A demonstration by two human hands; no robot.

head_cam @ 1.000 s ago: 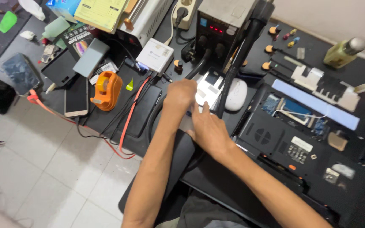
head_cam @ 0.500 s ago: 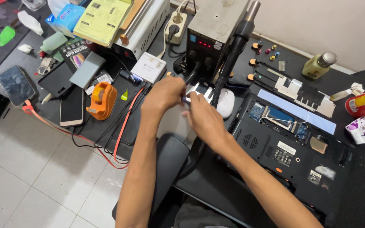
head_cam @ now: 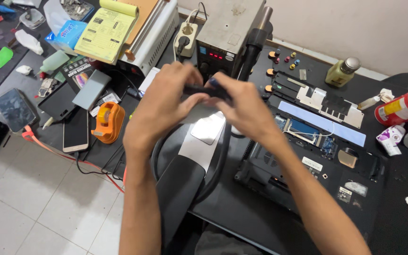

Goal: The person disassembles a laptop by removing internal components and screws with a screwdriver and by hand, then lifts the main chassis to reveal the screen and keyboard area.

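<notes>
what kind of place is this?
Most likely an electronics repair bench: an opened black laptop with bare circuit board, a grey box-shaped hot-air station, and loose phones such as a slim dark-screened smartphone on the black table.

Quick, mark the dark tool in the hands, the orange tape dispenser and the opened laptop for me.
dark tool (head_cam: 203, 89), head view, on its shaft between both hands.
orange tape dispenser (head_cam: 108, 122), head view, on its body.
opened laptop (head_cam: 279, 170), head view, on its dark base.

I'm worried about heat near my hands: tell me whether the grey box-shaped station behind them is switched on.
On. The grey box-shaped station shows lit red digits on its dark front panel, just behind both hands.
</notes>
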